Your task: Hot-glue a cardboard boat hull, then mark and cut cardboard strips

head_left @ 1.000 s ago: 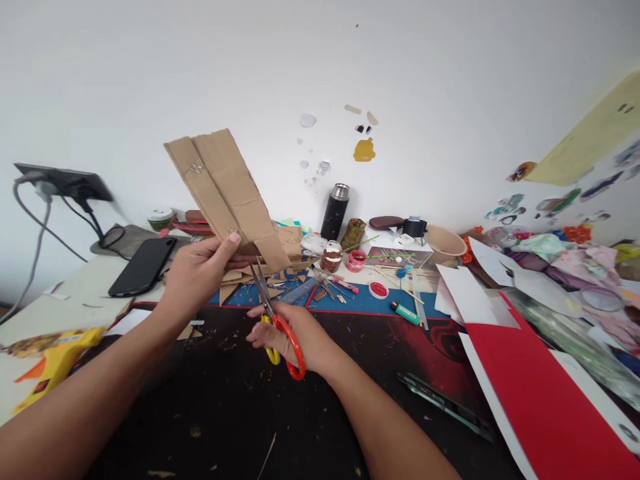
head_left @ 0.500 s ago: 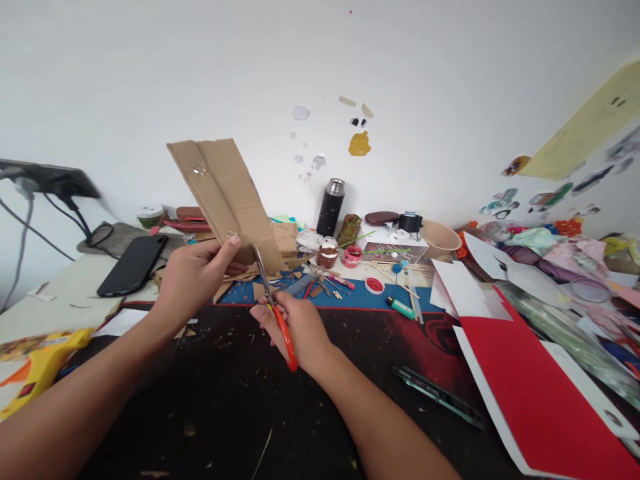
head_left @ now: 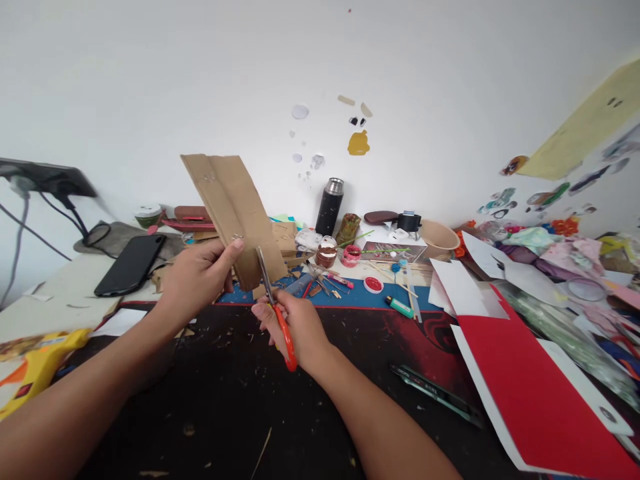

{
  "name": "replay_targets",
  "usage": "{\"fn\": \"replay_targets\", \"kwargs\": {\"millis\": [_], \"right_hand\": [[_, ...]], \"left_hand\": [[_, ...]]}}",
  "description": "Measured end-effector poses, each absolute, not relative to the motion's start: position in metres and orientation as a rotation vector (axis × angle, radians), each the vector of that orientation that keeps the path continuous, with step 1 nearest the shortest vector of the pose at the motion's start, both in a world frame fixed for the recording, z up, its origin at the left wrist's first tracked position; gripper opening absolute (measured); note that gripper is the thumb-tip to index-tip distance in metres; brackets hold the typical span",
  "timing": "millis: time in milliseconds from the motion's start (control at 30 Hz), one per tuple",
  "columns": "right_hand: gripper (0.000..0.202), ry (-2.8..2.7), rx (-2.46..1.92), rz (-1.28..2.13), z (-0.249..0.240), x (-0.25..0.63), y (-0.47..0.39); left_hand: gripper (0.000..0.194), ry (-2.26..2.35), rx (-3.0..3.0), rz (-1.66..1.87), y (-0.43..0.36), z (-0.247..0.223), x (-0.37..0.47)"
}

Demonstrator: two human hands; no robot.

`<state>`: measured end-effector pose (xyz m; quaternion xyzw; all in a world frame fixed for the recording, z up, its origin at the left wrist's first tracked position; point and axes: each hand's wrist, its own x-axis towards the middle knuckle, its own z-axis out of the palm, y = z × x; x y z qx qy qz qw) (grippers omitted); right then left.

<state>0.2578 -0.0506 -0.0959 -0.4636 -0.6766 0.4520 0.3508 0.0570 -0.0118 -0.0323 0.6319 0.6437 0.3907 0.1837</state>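
The person's left hand point(head_left: 195, 275) is gripping a folded piece of cardboard point(head_left: 247, 210) near its lower left edge, thumb in front, and the cardboard is leaning upward and to the left above the worktop. The right hand point(head_left: 303, 327) is holding scissors point(head_left: 286, 339) by their orange-red handle, and the blades are pointing up in front of the cardboard's lower part (whether they are biting into it is hard to tell). Under both forearms a dark mat point(head_left: 225, 387) is lying, sprinkled with small scraps. To the right of the right forearm, a utility knife point(head_left: 435, 395) is resting on the mat, with a red sheet point(head_left: 545, 387) sloping beside it. On the left, a phone point(head_left: 131, 265) is lying face up, and a yellow glue gun point(head_left: 43, 367) is sitting nearer the person. Beyond the hands, a green lighter point(head_left: 400, 307), a pink jar point(head_left: 351, 256) and a brown jar point(head_left: 326, 257) are standing or lying among sticks, while a black flask point(head_left: 329, 208) is standing close to the wall point(head_left: 225, 80).
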Motion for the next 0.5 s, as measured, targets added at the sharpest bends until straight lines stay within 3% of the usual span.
{"fn": "replay_targets", "kwargs": {"millis": [300, 500], "right_hand": [[0.05, -1.737, -1.261, 1.154, -0.0992, 0.2591, -0.05], [0.034, -1.892, -1.251, 0.978, -0.0915, 0.2605, -0.0496]], "left_hand": [[0.049, 1.809, 2.105, 1.086, -0.0138, -0.0371, 0.0591], [0.055, 1.704, 1.83, 1.119, -0.0131, -0.0307, 0.0574]]}}
